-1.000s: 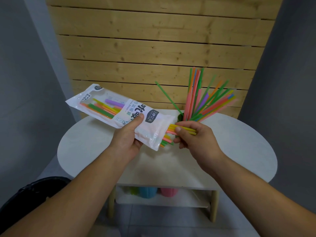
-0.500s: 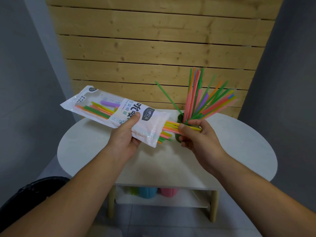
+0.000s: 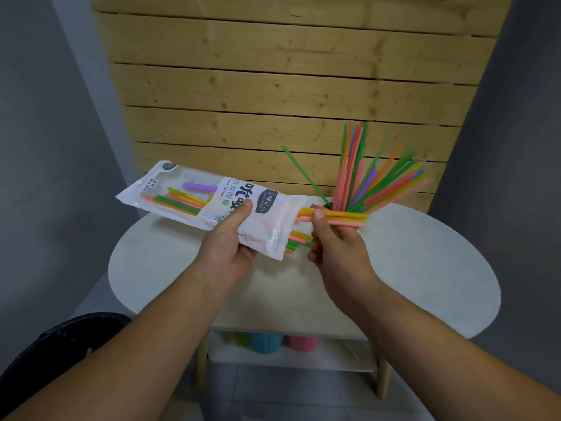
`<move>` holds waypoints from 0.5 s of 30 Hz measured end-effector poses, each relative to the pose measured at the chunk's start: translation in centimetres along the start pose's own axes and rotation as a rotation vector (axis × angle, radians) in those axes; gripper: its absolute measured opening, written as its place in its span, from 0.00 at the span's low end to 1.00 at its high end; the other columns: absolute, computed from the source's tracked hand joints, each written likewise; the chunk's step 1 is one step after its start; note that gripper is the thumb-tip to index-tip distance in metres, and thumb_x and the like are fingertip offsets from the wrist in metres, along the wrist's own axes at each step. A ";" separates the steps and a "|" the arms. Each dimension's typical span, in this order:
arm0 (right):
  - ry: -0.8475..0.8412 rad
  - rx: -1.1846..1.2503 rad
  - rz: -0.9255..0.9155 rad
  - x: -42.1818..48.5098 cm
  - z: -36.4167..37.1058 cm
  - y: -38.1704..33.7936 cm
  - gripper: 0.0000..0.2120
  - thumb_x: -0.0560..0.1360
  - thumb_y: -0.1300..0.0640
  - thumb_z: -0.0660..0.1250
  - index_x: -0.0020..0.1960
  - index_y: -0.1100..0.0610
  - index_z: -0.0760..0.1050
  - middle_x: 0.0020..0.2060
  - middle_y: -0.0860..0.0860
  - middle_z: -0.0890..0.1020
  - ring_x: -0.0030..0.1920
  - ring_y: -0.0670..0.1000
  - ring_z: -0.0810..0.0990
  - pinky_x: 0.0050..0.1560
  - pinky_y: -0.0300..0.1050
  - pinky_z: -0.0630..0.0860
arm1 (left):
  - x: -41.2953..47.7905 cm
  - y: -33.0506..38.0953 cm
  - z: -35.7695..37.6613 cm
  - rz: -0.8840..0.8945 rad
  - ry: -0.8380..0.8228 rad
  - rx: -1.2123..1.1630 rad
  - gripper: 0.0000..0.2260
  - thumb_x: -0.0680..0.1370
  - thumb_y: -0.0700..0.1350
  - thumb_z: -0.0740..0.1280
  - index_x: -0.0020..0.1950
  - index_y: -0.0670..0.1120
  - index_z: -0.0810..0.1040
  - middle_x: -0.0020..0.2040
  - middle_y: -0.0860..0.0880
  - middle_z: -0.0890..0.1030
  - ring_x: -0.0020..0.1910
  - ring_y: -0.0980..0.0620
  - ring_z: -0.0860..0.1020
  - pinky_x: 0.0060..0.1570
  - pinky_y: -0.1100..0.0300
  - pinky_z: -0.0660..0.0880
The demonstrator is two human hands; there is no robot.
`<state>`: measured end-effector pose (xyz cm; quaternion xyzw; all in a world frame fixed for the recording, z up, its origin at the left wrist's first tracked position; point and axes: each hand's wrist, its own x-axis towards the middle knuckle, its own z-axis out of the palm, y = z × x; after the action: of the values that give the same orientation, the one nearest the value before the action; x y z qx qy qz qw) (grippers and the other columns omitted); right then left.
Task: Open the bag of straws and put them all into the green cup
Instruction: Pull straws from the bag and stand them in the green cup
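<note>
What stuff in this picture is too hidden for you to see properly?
All in the head view:
- Green cup: almost wholly hidden behind the right hand and the straws it pinches.
- Bag: its white print and the left hand hide how many are inside.
- Cups on the lower shelf: their tops are cut off by the tabletop.
- Dark thing, lower left: cut off by the picture's edge, so I cannot tell what it is.

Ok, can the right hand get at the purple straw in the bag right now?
Probably not yet. The right hand is full, pinching straws at the bag mouth, and the purple straw shows only far up the bag; no purple end shows at the mouth.
</note>
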<state>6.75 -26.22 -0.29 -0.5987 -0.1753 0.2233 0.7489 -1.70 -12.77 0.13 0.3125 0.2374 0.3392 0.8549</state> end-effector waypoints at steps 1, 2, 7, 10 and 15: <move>0.014 0.049 0.005 0.1 0.2 -0.1 0.13 0.79 0.49 0.66 0.59 0.55 0.80 0.30 0.48 0.71 0.32 0.47 0.69 0.36 0.43 0.71 | 0.0 0.0 0.0 -0.002 -0.001 0.000 0.17 0.77 0.39 0.72 0.65 0.46 0.79 0.54 0.46 0.87 0.49 0.49 0.87 0.48 0.50 0.84; 0.019 0.100 0.016 0.1 0.4 -0.3 0.12 0.79 0.50 0.67 0.57 0.55 0.80 0.31 0.49 0.70 0.32 0.46 0.69 0.36 0.43 0.70 | 0.1 0.0 -0.1 -0.003 -0.001 0.000 0.17 0.77 0.39 0.72 0.66 0.46 0.79 0.54 0.46 0.87 0.49 0.49 0.87 0.47 0.50 0.84; 0.048 0.239 0.070 0.2 0.6 -0.8 0.05 0.77 0.53 0.70 0.49 0.55 0.79 0.33 0.50 0.74 0.34 0.46 0.72 0.40 0.43 0.73 | 0.1 -0.2 -0.1 -0.013 0.000 0.003 0.18 0.77 0.39 0.72 0.66 0.46 0.78 0.55 0.46 0.87 0.52 0.48 0.86 0.48 0.49 0.84; 0.062 0.283 0.050 0.5 0.1 -1.2 0.03 0.78 0.58 0.69 0.49 0.57 0.79 0.35 0.50 0.78 0.35 0.45 0.76 0.39 0.40 0.76 | 0.1 -0.2 -0.1 -0.017 0.007 -0.009 0.15 0.77 0.39 0.72 0.64 0.47 0.79 0.53 0.46 0.87 0.48 0.49 0.87 0.48 0.49 0.84; 0.034 0.537 0.188 0.6 -1.2 -2.1 0.04 0.77 0.63 0.69 0.51 0.61 0.80 0.42 0.53 0.81 0.41 0.47 0.79 0.38 0.37 0.78 | 0.0 -0.1 -0.2 -0.017 -0.007 -0.023 0.10 0.79 0.39 0.70 0.59 0.47 0.80 0.49 0.48 0.88 0.45 0.51 0.87 0.48 0.50 0.83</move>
<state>8.15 -27.21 1.50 -0.3962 -0.0412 0.3200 0.8596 -1.76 -12.73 -0.09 0.3018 0.2329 0.3336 0.8622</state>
